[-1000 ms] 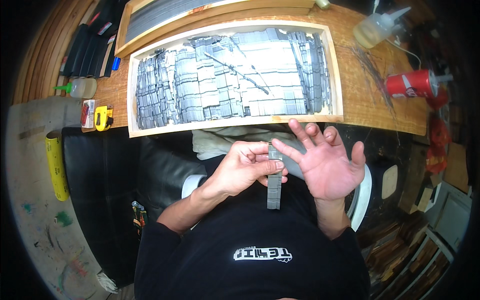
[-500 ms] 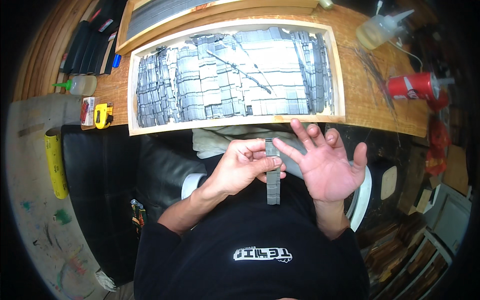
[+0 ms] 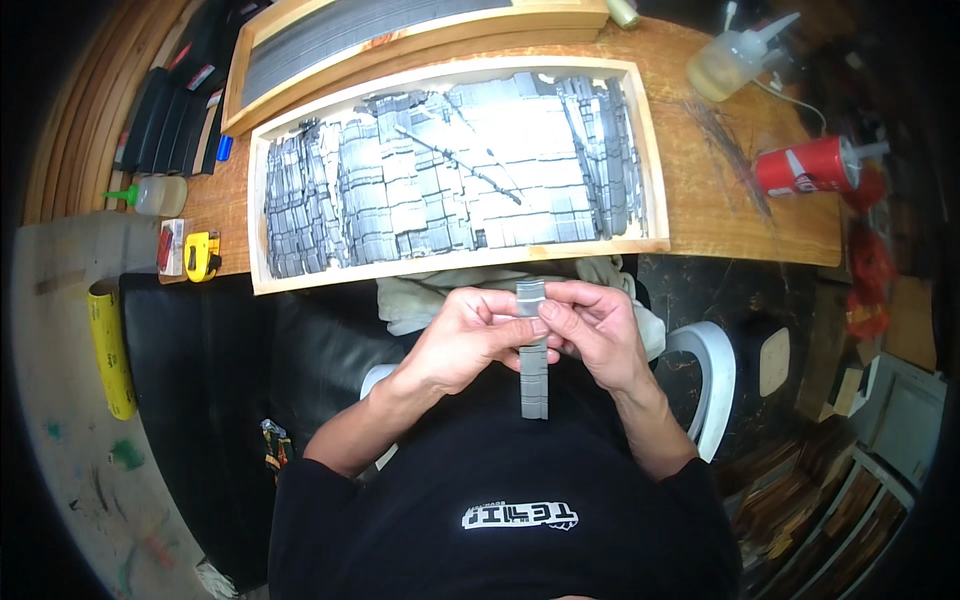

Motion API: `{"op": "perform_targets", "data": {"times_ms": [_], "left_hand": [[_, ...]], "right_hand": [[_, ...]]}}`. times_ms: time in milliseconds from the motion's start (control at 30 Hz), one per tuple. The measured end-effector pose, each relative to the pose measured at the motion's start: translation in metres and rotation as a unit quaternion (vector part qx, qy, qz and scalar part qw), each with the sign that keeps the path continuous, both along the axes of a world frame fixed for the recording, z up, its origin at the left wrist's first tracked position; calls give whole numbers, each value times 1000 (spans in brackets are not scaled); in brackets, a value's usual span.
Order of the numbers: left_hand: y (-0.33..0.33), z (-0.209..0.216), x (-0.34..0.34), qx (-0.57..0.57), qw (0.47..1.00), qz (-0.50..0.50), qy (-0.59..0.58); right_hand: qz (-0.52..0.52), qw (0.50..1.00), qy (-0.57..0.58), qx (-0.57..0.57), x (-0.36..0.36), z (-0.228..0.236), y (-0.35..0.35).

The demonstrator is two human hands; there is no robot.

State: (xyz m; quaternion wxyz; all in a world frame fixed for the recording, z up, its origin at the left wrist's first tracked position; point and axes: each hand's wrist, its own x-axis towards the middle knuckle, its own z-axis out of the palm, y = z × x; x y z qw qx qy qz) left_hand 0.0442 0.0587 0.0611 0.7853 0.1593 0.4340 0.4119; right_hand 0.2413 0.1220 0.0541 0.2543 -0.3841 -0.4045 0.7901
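A narrow grey strip (image 3: 535, 385) with several dark crosswise lines stands upright in front of my chest. My left hand (image 3: 462, 342) grips it from the left, thumb laid across its middle and fingers behind. At the strip's upper part, my right hand (image 3: 603, 340) pinches its right edge between thumb and index finger. Beyond the hands lies a shallow wooden tray (image 3: 460, 268) filled with grey layered pieces (image 3: 400, 200) that have similar lines. Two thin dark sticks, one of them a longer stick (image 3: 460, 163), rest on top of these pieces.
A second wooden frame (image 3: 400, 45) lies behind the tray on the wooden table (image 3: 690, 165). To the right are a squeeze bottle (image 3: 728, 68) and a red can (image 3: 808, 170). A green-tipped bottle (image 3: 158, 196) and a yellow tape measure (image 3: 203, 257) sit at left.
My right hand has gone from spread fingers to a pinch on the strip's upper part. My left hand keeps its grip. The view has shifted slightly.
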Motion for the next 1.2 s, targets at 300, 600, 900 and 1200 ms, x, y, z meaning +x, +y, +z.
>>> {"op": "perform_targets", "data": {"times_ms": [300, 600, 900, 1200], "left_hand": [[7, 8, -24, 21, 999, 11, 41], [22, 3, -26, 50, 996, 3, 75], [17, 6, -21, 39, 996, 9, 76], [19, -30, -14, 20, 999, -23, 32]], "right_hand": [[-61, 994, -84, 44, -25, 8, 14], [-74, 987, -100, 97, -38, 19, 33], [12, 980, -113, 162, -24, 17, 26], [-5, 999, 26, -26, -28, -30, 16]]}}
